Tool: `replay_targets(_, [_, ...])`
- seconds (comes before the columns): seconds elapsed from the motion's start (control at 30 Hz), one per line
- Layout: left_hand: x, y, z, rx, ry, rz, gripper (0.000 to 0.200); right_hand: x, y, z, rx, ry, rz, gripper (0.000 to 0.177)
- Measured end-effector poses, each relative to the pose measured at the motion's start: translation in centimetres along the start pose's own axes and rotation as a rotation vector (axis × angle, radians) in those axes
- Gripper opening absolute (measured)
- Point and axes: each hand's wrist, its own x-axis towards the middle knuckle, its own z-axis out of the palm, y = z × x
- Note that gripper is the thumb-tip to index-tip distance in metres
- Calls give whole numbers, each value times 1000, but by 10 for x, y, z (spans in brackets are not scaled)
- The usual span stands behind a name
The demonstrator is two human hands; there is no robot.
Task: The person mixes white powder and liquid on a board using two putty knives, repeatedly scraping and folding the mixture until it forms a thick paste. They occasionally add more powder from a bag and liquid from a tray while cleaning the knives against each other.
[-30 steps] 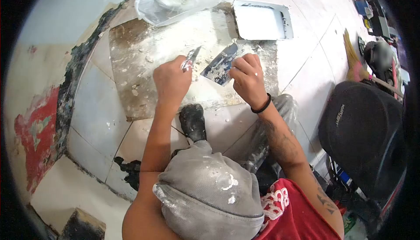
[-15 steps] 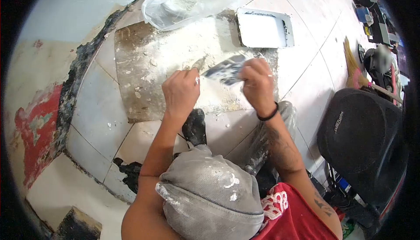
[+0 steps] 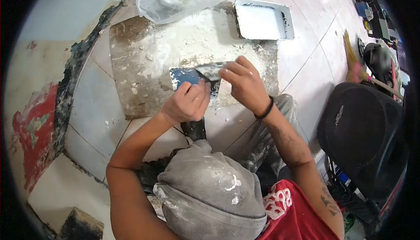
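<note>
My left hand (image 3: pixel 188 102) is closed on the lower edge of a flat blue scraper plate (image 3: pixel 183 74), smeared with white paste. My right hand (image 3: pixel 247 82) grips a putty knife (image 3: pixel 213 70), its greyish, paste-marked blade lying over the plate's upper right part. Its handle is hidden in my fingers. Both tools are above a worn board (image 3: pixel 127 60) strewn with pale powder and crumbs, some of it piled in the middle.
Behind the board sits a clear plastic bag (image 3: pixel 153 3) of pale powder. A white rectangular tub (image 3: pixel 262 19) of white liquid stands at the back right. A black speaker (image 3: pixel 361 139) and a broom (image 3: pixel 352 60) are to the right, a peeling wall (image 3: pixel 48 65) to the left.
The blue plate has come into plain view, held by my left hand. My right hand has moved a little left, bringing the putty knife over the plate. The view has shifted slightly.
</note>
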Motion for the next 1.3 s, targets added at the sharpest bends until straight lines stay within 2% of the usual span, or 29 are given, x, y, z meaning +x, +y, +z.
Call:
replay_targets(0.13, [0, 6, 0, -95, -5, 8, 19, 19, 29, 19, 31, 44, 42, 21])
replay_targets(0.27, [-10, 5, 1, -68, -101, 15, 20, 16, 7, -12, 16, 85, 155, 25])
replay_targets(0.37, [-8, 5, 8, -134, -51, 51, 21, 8, -20, -18, 56, 21, 82, 26])
replay_targets(0.4, [-6, 5, 6, -200, -95, 78, 24, 5, -25, -15, 93, -24, 73, 25])
replay_targets(0.5, [3, 3, 10, -196, 43, 141, 24, 10, -22, 3, 71, -5, 56, 23])
replay_targets(0.6, [7, 6, 6, -156, 42, 210, 20, 21, 3, 12, 21, -13, 59, 23])
replay_targets(0.67, [2, 3, 4, -119, 0, 246, 21, 24, 4, 5, 21, 77, 90, 25])
replay_targets(0.73, [-5, 0, 4, -214, -74, 233, 22, 21, -9, -9, 2, 125, 89, 26])
replay_targets(0.9, [-3, 5, 4, -326, -193, 262, 23, 18, -28, 2, 73, -8, 82, 27])
replay_targets(1.0, [0, 5, 8, -198, -83, 285, 17, 24, -4, 18, 55, -10, 128, 21])
replay_targets(1.1, [6, 3, 1, -158, 65, 226, 14, 25, 12, 21, 68, 61, 159, 19])
replay_targets(1.2, [-10, 3, -8, -258, 19, -45, 11, 18, 15, 5, 94, 145, 178, 18])
replay_targets(1.27, [-20, -8, -27, -277, -129, -282, 10, 4, 24, -2, -2, 141, 133, 18])
replay_targets(1.3, [-29, -11, -33, -259, -99, -440, 9, -3, 30, -4, -53, 136, 109, 18])
